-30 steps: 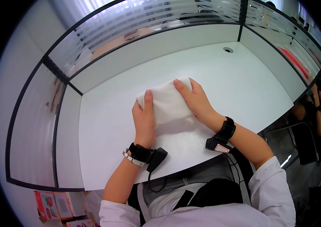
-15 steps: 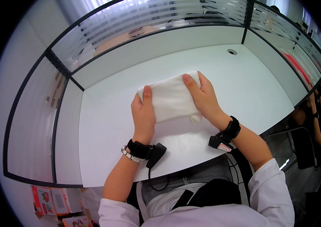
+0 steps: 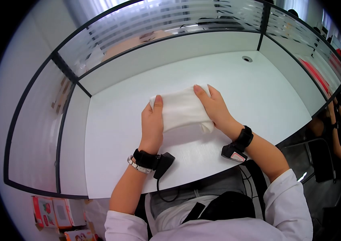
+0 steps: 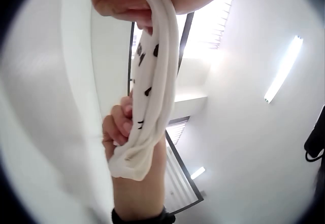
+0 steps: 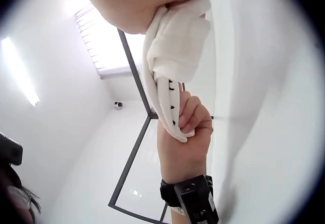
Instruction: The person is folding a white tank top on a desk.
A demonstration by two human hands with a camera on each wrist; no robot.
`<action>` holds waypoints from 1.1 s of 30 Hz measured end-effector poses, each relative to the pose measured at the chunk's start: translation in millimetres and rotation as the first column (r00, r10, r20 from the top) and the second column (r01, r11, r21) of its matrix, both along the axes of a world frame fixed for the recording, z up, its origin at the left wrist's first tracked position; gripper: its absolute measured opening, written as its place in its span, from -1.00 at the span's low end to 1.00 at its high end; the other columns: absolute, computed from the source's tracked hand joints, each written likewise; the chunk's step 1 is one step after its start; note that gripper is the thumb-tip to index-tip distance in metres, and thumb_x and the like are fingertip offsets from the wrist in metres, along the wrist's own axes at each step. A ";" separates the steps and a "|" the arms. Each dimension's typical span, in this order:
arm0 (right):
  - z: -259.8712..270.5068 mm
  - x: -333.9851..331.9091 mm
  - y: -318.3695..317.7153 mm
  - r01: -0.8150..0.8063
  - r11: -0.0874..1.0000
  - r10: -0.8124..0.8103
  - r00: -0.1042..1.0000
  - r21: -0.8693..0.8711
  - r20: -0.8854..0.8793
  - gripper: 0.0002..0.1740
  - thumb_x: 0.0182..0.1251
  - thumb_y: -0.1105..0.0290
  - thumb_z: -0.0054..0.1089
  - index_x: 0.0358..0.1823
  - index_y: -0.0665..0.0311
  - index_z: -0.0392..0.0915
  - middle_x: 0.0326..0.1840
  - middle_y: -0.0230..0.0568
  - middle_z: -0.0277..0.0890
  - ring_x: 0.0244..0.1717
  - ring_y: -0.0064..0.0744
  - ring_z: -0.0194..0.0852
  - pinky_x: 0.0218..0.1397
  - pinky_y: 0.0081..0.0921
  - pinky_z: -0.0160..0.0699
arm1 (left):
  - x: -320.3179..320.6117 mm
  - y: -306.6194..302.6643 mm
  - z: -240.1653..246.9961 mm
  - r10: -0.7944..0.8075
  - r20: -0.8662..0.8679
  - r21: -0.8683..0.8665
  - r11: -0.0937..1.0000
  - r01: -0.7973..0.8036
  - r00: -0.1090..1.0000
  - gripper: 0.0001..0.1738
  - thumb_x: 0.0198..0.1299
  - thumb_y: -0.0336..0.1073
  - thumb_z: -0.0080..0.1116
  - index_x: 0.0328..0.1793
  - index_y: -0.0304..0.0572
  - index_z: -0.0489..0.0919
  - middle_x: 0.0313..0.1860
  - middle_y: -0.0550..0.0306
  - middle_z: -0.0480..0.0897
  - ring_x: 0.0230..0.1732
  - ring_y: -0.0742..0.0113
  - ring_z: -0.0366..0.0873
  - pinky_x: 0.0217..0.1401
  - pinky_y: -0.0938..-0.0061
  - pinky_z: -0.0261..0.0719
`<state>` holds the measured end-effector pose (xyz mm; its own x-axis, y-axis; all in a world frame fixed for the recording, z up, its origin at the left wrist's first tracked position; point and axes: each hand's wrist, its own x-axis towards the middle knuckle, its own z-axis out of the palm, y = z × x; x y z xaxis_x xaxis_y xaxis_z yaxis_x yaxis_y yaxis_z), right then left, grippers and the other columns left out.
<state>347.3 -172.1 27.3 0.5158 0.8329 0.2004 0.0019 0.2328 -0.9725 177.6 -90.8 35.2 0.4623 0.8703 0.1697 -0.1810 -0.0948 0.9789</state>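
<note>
A folded white cloth (image 3: 184, 109) is held up over the desk between both hands. My left hand (image 3: 152, 127) grips its left edge, thumb on top and fingers curled beneath. The right hand (image 3: 218, 109) holds the opposite edge the same way. From the left wrist, the cloth (image 4: 158, 76) shows several stacked layers and black printed marks on its underside. A loose folded end (image 5: 177, 48) hangs near my right hand in the right wrist view, and it also droops below the lower right corner in the head view.
A white desk (image 3: 118, 152) lies under the hands, with low partitions (image 3: 170, 48) of frosted striped glass at the back and sides. A cable hole (image 3: 247, 59) sits at the far right. Printed boxes (image 3: 54, 211) stand below left; a chair (image 3: 323, 160) and another person are at right.
The hands first spread slightly apart and rose, drawing the cloth wider and flatter. Since then it has come down a little in view, still held at both edges.
</note>
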 end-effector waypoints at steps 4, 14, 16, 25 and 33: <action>2.1 2.4 -0.6 -0.090 0.975 0.041 0.972 -0.205 -0.233 -0.45 0.44 0.00 0.19 0.02 0.43 0.45 -0.16 -0.13 0.59 -0.21 -0.47 0.58 -0.17 -0.51 0.60 | 2.7 -1.3 -4.1 -0.059 -0.004 -0.236 0.970 0.056 0.998 -0.48 0.53 0.03 -0.04 0.06 -0.40 0.54 -0.07 0.08 0.65 -0.10 0.42 0.58 0.00 0.50 0.56; -4.9 25.4 5.1 -0.080 0.924 0.083 0.997 -0.375 -0.008 -0.29 0.38 0.06 0.28 0.33 0.41 0.27 0.00 0.06 0.58 -0.04 -0.32 0.62 -0.08 -0.43 0.65 | -5.0 18.3 -18.2 -0.112 -0.133 -0.230 0.970 0.079 0.985 -0.54 0.53 -0.06 -0.05 0.10 -0.43 0.52 -0.04 0.03 0.64 -0.05 0.40 0.55 0.03 0.47 0.53; -8.1 29.2 4.3 -0.090 0.921 0.097 0.995 -0.378 -0.001 -0.29 0.38 0.06 0.29 0.33 0.40 0.26 0.00 0.05 0.57 -0.03 -0.32 0.61 -0.06 -0.42 0.64 | -7.4 20.4 -19.1 -0.107 -0.151 -0.205 0.976 0.075 0.983 -0.54 0.52 -0.06 -0.03 0.09 -0.43 0.51 -0.05 0.04 0.63 -0.06 0.40 0.54 0.02 0.47 0.53; -10.9 39.9 0.1 -0.102 0.925 0.151 0.983 -0.367 0.108 -0.39 0.42 0.15 0.26 0.31 0.36 0.29 -0.11 -0.07 0.58 -0.11 -0.43 0.56 -0.10 -0.51 0.52 | -13.9 22.6 -9.7 -0.082 -0.303 -0.185 0.982 0.026 0.950 -0.50 0.46 -0.02 0.06 0.21 -0.36 0.39 -0.21 0.13 0.61 -0.25 0.45 0.54 -0.23 0.52 0.52; 5.5 39.4 -8.3 0.119 0.892 0.105 0.883 -0.435 0.457 -0.58 0.39 0.09 0.23 0.10 0.23 0.54 -0.39 -0.29 0.50 -0.36 -0.48 0.44 -0.29 -0.50 0.43 | -22.1 26.0 -3.0 -0.082 -0.413 -0.062 0.996 0.061 0.907 -0.43 0.34 -0.05 0.20 0.27 -0.35 0.40 -0.37 0.26 0.52 -0.49 0.56 0.32 -0.46 0.59 0.26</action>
<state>386.6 -180.4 32.7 0.4638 0.8855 0.0286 0.4706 -0.2189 -0.8547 155.5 -64.8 32.1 0.5435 0.8344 -0.0910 0.2377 -0.0490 0.9701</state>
